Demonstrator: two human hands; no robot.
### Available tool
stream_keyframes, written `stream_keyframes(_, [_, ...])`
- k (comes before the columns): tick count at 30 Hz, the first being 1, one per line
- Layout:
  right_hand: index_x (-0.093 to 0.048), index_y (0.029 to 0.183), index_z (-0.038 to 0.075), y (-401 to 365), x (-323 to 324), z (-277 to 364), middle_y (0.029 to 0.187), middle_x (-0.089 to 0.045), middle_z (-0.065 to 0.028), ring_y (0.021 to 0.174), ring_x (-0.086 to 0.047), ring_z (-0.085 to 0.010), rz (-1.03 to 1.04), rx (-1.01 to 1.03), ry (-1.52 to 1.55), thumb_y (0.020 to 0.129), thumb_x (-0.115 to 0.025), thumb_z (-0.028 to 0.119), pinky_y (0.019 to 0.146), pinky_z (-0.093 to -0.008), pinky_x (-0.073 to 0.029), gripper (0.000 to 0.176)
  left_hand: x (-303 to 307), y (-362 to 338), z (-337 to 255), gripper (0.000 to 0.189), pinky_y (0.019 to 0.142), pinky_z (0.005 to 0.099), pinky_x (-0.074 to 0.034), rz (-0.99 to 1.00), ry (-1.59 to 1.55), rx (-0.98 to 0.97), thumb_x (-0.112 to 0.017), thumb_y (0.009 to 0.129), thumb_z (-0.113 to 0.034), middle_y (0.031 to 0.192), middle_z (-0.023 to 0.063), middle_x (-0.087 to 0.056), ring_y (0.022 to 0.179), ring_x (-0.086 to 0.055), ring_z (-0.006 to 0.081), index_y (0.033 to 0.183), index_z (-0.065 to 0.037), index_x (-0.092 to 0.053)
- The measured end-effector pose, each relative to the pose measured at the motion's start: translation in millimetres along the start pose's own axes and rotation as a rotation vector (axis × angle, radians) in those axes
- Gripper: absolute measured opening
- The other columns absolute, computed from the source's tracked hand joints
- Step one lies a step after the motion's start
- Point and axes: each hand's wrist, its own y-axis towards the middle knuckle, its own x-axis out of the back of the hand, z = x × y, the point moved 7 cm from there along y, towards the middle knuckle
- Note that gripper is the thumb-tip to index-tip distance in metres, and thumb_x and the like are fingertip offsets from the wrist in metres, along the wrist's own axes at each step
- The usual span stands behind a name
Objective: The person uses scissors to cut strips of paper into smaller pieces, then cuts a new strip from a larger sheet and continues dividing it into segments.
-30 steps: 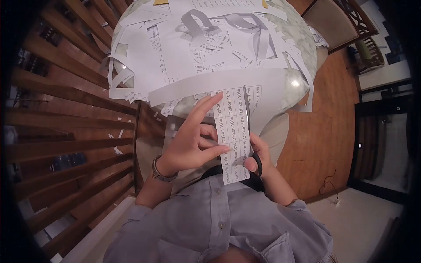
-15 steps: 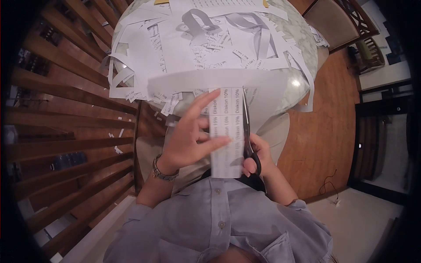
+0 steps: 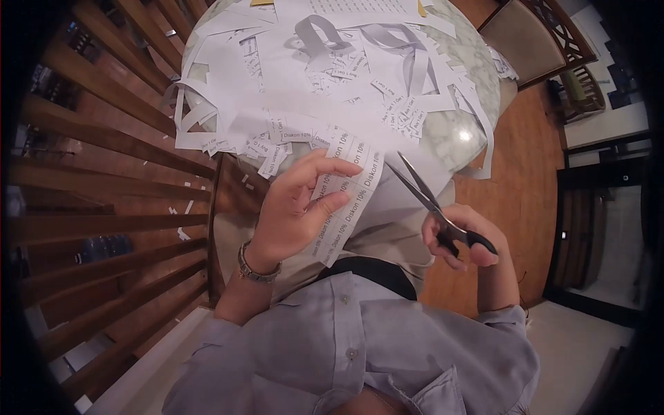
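My left hand [image 3: 301, 204] holds a sheet of paper [image 3: 357, 196] printed with rows of "Diskon 10%", its thumb and index finger lying across the front. The sheet slants over my lap, and the other fingers are partly hidden. In my right hand [image 3: 465, 235] are black-handled scissors [image 3: 430, 202]. Their blades are slightly apart and point up and left, clear of the sheet's right edge. Ahead of both hands, cut paper slips [image 3: 408, 116] lie heaped on the marble table [image 3: 470, 83].
Long curled paper strips [image 3: 418, 66] and large white sheets [image 3: 238, 93] cover much of the table. A wooden slatted railing [image 3: 111, 187] runs along the left. A chair [image 3: 522, 38] stands at the upper right. Paper scraps [image 3: 183, 234] lie on the floor beyond the railing.
The scissors have moved right, away from the sheet's edge, and their blades have parted. The printed sheet has tilted from upright to slanting. My left hand has stayed nearly in place.
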Motion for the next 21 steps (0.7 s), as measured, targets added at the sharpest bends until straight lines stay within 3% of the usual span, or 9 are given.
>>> stream_keyframes(4, [-0.048,0.084,0.002,-7.4,-0.8,-4.1,0.061,-0.044,-0.0006,0.044,-0.041,-0.0040,0.127,-0.094,0.014,0.031,-0.071,0.061,0.037,-0.0154,-0.032,0.083,-0.7,-0.6,-2.3,0.029,0.077,0.0196,-0.033,0.012,-0.101,0.001,-0.050,0.070,0.011,0.089,0.0064,-0.047,0.084,-0.045,0.0118,0.096,0.001,-0.050])
stream_keyframes(11, [-0.047,0.085,0.002,1.6,-3.5,2.3,0.061,-0.044,-0.0005,0.045,-0.041,-0.0044,0.051,-0.058,0.024,0.032,-0.074,0.056,0.038,-0.0165,-0.033,0.081,-19.9,-5.3,1.6,0.030,0.077,0.0220,-0.034,0.237,-0.038,0.049,-0.052,0.070,0.007,0.090,0.0066,-0.050,0.085,-0.046,0.0123,0.099,0.000,-0.051])
stream_keyframes(19, [-0.047,0.082,0.003,1.9,-4.3,3.0,0.061,-0.044,0.0014,0.052,-0.041,-0.0048,0.095,-0.070,-0.027,0.034,-0.077,0.050,0.045,-0.0173,-0.031,0.074,-25.5,-3.9,0.3,0.031,0.078,0.0228,-0.035,0.296,-0.067,0.052,-0.052,0.070,0.006,0.092,0.0081,-0.051,0.086,-0.047,0.0137,0.100,-0.001,-0.051])
stream_keyframes(21, [-0.047,0.081,0.000,3.2,-3.2,4.0,0.060,-0.044,-0.0009,0.044,-0.043,-0.0056,0.076,-0.034,-0.101,0.033,-0.070,0.059,0.039,-0.0163,-0.032,0.079,-25.6,-3.8,1.0,0.031,0.078,0.0228,-0.035,0.300,-0.067,0.067,-0.052,0.070,0.006,0.092,0.0081,-0.051,0.086,-0.047,0.0137,0.100,-0.001,-0.051])
